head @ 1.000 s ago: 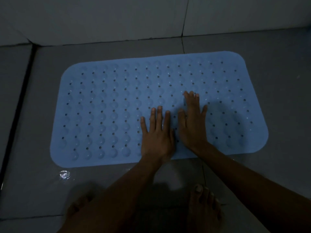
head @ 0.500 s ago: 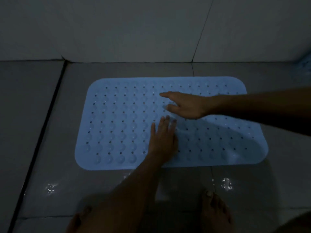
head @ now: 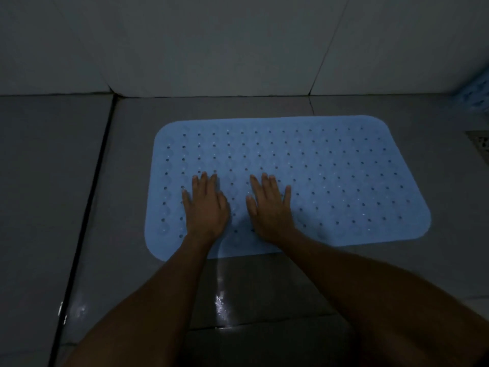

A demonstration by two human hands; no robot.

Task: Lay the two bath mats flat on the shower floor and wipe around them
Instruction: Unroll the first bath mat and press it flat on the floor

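Two hands flat | left hand, right hand splayed on blue mat | writing: seemingly none

Floor drain at right edge; pale tiled wall behind.

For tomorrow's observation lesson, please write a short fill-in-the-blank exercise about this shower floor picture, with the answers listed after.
1. The bath mat lying flat on the floor is coloured ____.
2. Both the left hand and the right hand press on the mat with ____ palms.
3. The floor drain lies at the picture's ____ edge.

Answers: blue; open; right
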